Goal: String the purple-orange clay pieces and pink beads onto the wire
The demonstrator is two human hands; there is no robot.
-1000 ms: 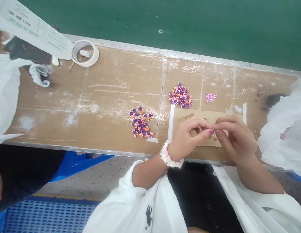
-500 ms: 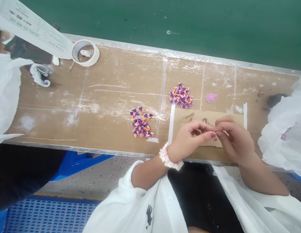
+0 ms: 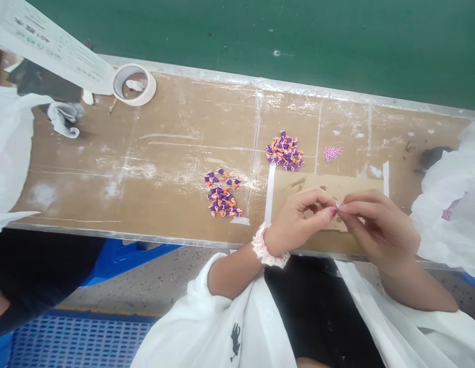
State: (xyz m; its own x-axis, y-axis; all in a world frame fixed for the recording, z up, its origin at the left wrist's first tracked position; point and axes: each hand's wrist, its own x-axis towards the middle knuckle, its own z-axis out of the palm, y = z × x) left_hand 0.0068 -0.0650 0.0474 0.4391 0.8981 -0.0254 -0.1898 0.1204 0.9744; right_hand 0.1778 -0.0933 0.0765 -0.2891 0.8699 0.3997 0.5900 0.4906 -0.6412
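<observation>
Head view shows the left hand [image 3: 300, 220] and right hand [image 3: 390, 232] nearly closed, fingertips meeting in a pinch on a tiny piece [image 3: 336, 204] too small to identify, above a cardboard sheet [image 3: 284, 186] on the tabletop [image 3: 176, 112]. Purple-and-orange figurines [image 3: 285, 152] lie piled just beyond the sheet's far left corner; a second cluster [image 3: 223, 198] lies farther left, with small pink pieces [image 3: 333, 153] on the far side.

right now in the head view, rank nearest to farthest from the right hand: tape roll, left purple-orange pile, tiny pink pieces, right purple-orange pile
1. Tiny pink pieces: beyond the right hand, slightly left
2. Right purple-orange pile: left, at similar depth
3. Left purple-orange pile: farther left, lower in view
4. Tape roll: far off, upper left
</observation>
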